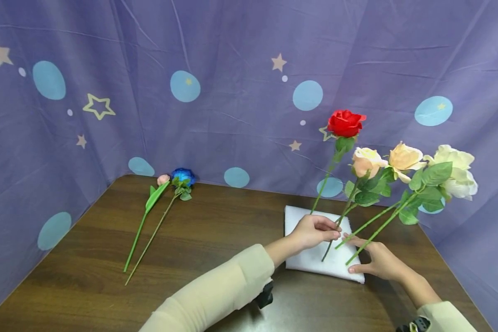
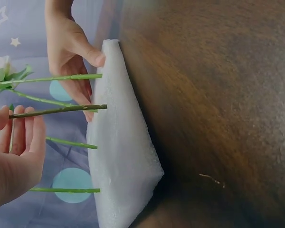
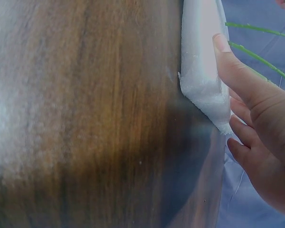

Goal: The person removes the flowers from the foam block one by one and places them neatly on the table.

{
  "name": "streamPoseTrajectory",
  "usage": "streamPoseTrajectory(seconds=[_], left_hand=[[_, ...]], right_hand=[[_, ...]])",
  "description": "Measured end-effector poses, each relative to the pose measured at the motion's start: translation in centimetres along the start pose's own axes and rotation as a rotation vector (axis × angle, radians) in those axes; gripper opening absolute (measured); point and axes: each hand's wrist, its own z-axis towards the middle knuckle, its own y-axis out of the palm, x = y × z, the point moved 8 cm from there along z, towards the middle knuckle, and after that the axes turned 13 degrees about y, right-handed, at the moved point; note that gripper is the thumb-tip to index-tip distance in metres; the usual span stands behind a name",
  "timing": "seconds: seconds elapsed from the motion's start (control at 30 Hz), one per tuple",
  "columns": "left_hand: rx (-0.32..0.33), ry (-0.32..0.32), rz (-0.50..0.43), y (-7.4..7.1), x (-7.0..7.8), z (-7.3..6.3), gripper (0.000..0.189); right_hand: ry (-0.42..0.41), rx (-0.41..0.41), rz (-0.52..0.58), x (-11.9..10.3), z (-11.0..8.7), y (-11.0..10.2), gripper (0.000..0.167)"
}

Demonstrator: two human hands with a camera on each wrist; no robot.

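My left hand (image 1: 311,233) pinches a dark stem (image 2: 57,110) of a pale rose between thumb and fingers. Its lower end is over the white foam block (image 1: 303,260); whether it touches is unclear. Across the block's right edge rests my right hand (image 1: 383,260), thumb on top and fingers spread. A red rose (image 1: 346,123) stands upright toward the back of the block. To the right lean a cream-pink rose (image 1: 367,161), a peach rose (image 1: 404,159) and white flowers (image 1: 458,173). Their leaves and stems overlap, partly hiding which bloom belongs to the held stem.
On the left of the brown wooden table (image 1: 216,221) lie a pink tulip (image 1: 163,180) and a blue flower (image 1: 183,176), stems toward me. A purple curtain (image 1: 240,92) with stars and blue ovals hangs behind the table.
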Motion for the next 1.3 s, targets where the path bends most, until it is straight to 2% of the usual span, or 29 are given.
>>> streamPoseTrajectory(seconds=[0.1, 0.3, 0.47, 0.67, 0.93, 1.3], left_hand=[[-0.029, 0.04, -0.006, 0.2, 0.6, -0.1, 0.016], [-0.064, 0.115, 0.052, 0.0, 1.5, 0.0, 0.016], [-0.066, 0.157, 0.018, -0.6, 2.3, 0.1, 0.018], [-0.053, 0.184, 0.0, -1.9, 2.9, -0.4, 0.021], [-0.042, 0.189, -0.063, -3.3, 2.4, -1.0, 0.024], [-0.059, 0.092, -0.156, -3.8, 1.2, -1.7, 0.026]], right_hand=[[0.006, 0.005, -0.017, 0.0, 0.0, 0.0, 0.068], [-0.016, 0.027, -0.008, -0.1, -0.1, 0.0, 0.066], [-0.039, 0.025, 0.029, -0.2, -0.1, 0.1, 0.066], [-0.055, 0.034, 0.032, -0.4, -0.2, 0.1, 0.066], [-0.043, 0.029, 0.021, -0.4, -0.1, -0.1, 0.067], [-0.042, 0.029, 0.038, -0.3, -0.1, -0.1, 0.068]])
